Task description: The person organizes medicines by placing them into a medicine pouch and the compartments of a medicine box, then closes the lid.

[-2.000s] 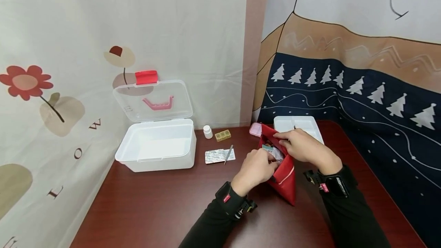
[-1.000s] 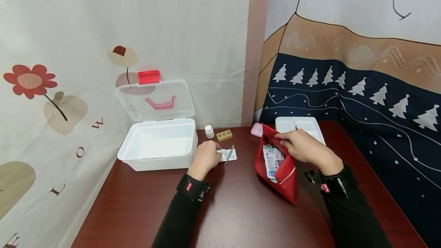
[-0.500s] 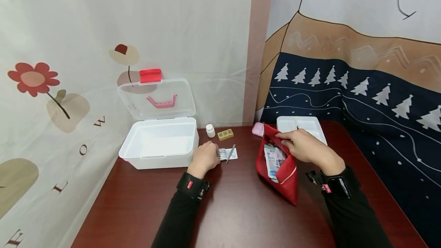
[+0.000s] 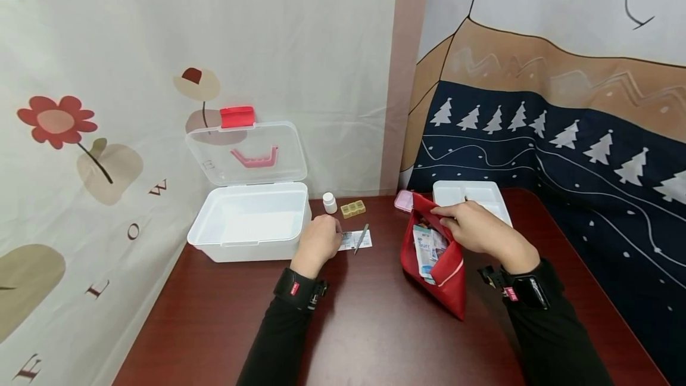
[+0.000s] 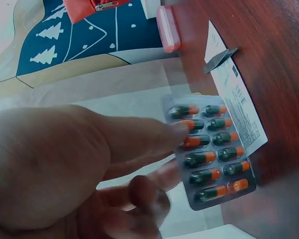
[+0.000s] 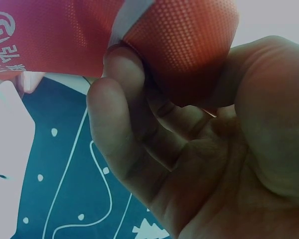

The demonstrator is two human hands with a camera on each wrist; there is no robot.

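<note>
In the head view my left hand is beside the white box, over the left end of a printed white card. The left wrist view has its thumb and fingers pinching a blister pack of green-and-orange capsules, tilted up near the card. A slim grey metal piece lies across that card. My right hand grips the upper edge of a red fabric pouch, holding its mouth open. Inside sit a pale blue-and-white packet and other small packets. Close up, the right wrist view has fingers curled at the pouch edge.
A white box with its clear lid raised stands at the left. Behind the card are a white bottle and a yellow pill organizer. A pink case and a white divided tray sit behind the pouch.
My left hand has left the pouch and moved left to the card, where it has picked up the blister pack. The right hand keeps hold of the pouch edge.
</note>
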